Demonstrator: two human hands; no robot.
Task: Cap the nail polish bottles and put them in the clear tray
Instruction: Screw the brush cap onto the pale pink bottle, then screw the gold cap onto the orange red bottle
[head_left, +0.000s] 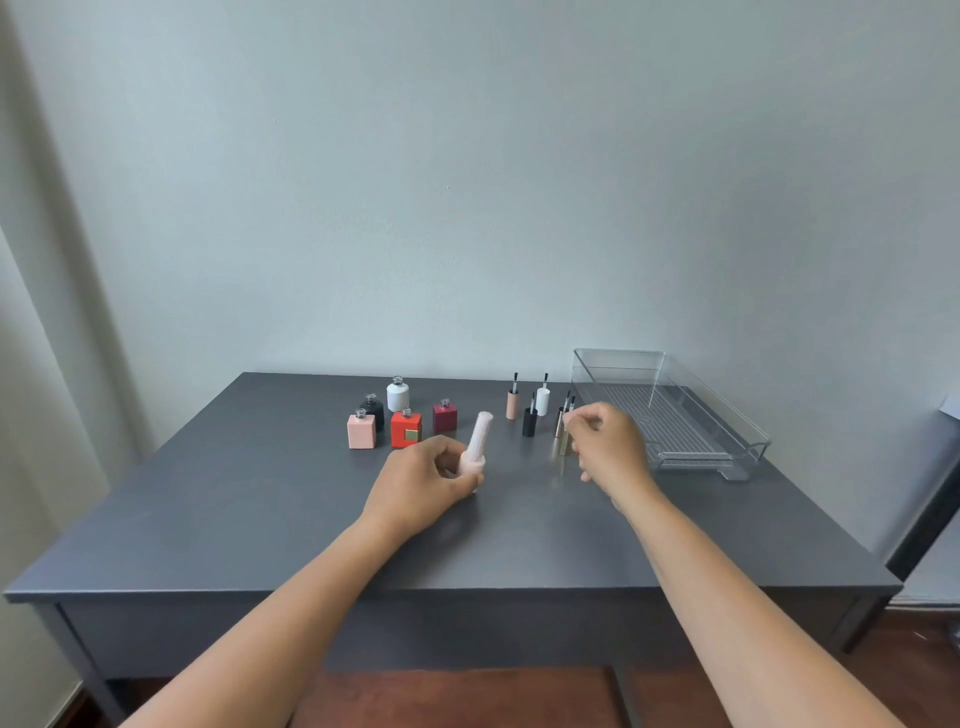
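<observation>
My left hand (426, 480) grips a pale pink nail polish bottle (475, 447) with its tall cap on, tilted above the table. My right hand (608, 447) pinches a gold brush cap (563, 444), which looks blurred. Behind stand uncapped bottles: white (398, 397), black (374, 411), pink (361, 431), red (406, 430) and dark red (444, 417). Loose brush caps stand upright, brushes up: peach (512, 405), white (543, 401), black (529, 422). A second gold cap is partly hidden behind my right fingers. The clear tray (727, 415) sits at the back right with nothing in it.
Everything rests on a dark grey table (260, 493) pushed against a pale wall. A curtain hangs at the left. A dark piece of furniture (930, 514) stands beyond the table's right edge.
</observation>
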